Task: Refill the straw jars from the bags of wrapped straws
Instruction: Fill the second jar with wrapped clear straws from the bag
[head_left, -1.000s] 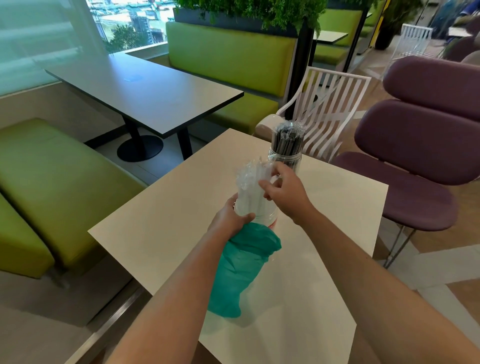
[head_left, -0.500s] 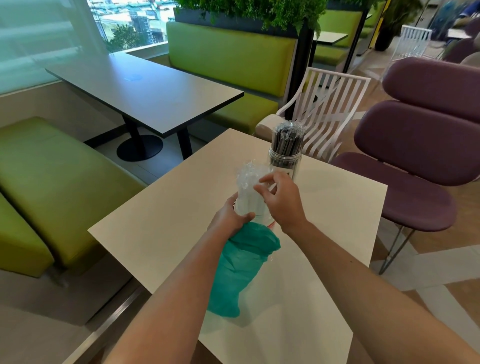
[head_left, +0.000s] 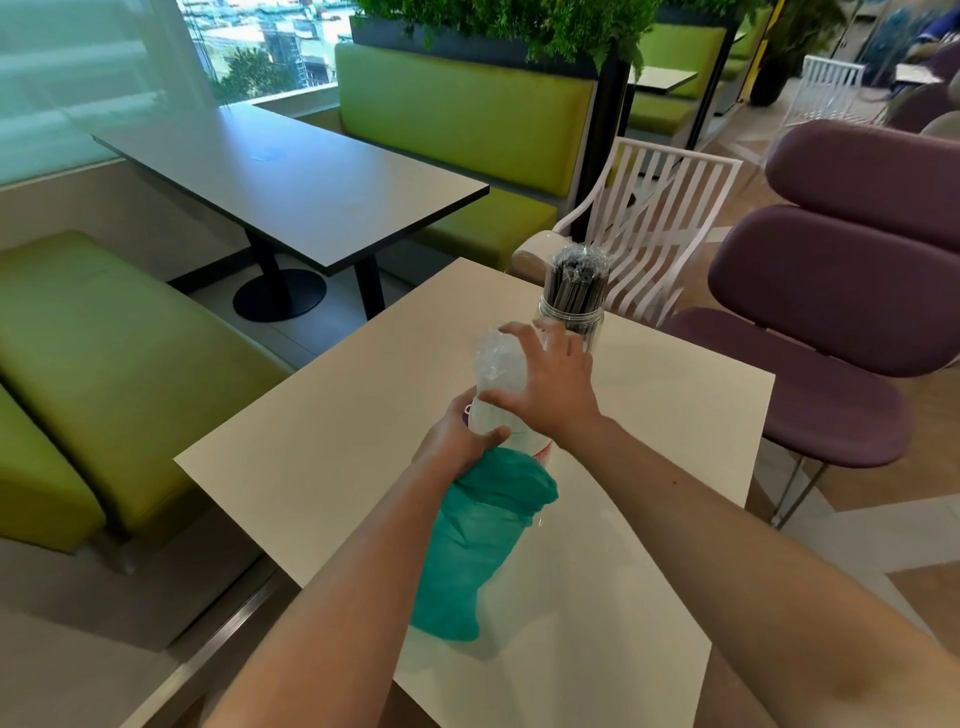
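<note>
**With one jar brimming, a second takes its fill**

While a jar of dark straws (head_left: 575, 291) already stands packed at the far edge of the bench (head_left: 322, 467), just above the middle of the frame, a person works on a second jar (head_left: 511, 441) at centre frame, most of it hidden behind the hands. The left hand (head_left: 457, 441) curls round the jar's lower part, thumb across its front. The right hand (head_left: 550, 384) hovers over a bundle of clear-wrapped straws (head_left: 493, 364) that rises out of it, fingers spread and thumb laid against the bundle's side; whether the palm presses down on the bundle cannot be told. By the look of it the dark jar is done and the clear one is close to full, with the bundle yet to be settled. A teal bag (head_left: 472, 545) lies crumpled on the bench directly below the jar, in the lower middle; how many straws it holds cannot be seen. The dark jar stands just beyond the right hand's fingertips and could be knocked by a careless reach. A white slatted chair (head_left: 665, 218) and a purple seat (head_left: 831, 322) crowd the bench on the right of the frame, a grey table (head_left: 291, 182) and green benches (head_left: 119, 364) on the left.
</note>
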